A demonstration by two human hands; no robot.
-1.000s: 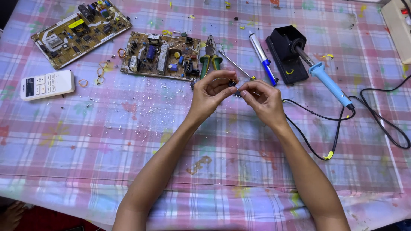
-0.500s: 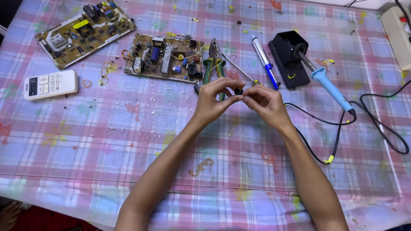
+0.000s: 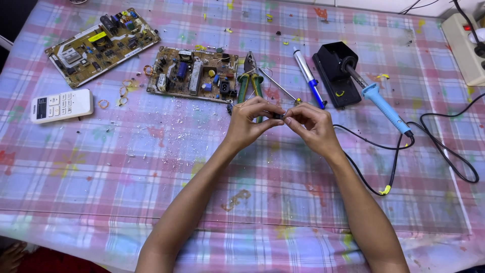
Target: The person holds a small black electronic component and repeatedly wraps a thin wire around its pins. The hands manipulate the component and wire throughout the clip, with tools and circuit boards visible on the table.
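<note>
My left hand [image 3: 251, 120] and my right hand [image 3: 310, 126] meet above the middle of the table, fingertips pinched together on one small dark component [image 3: 278, 116] between them. Most of the part is hidden by the fingers. Just behind the hands lie green-handled pliers [image 3: 250, 79], a thin metal rod [image 3: 279, 87] and a populated circuit board [image 3: 193, 75].
A second circuit board [image 3: 101, 44] and a white remote control [image 3: 61, 105] lie at the left. A blue-handled soldering iron [image 3: 382, 106] rests in a black stand [image 3: 336, 70], its black cable [image 3: 444, 151] looping at the right. A desoldering pump [image 3: 308, 77], a power strip [image 3: 464, 46] and scattered debris share the plaid cloth.
Both hands stay pinched on the small part between them; the view has shifted slightly, so the hands and the table's objects sit a little lower in the picture.
</note>
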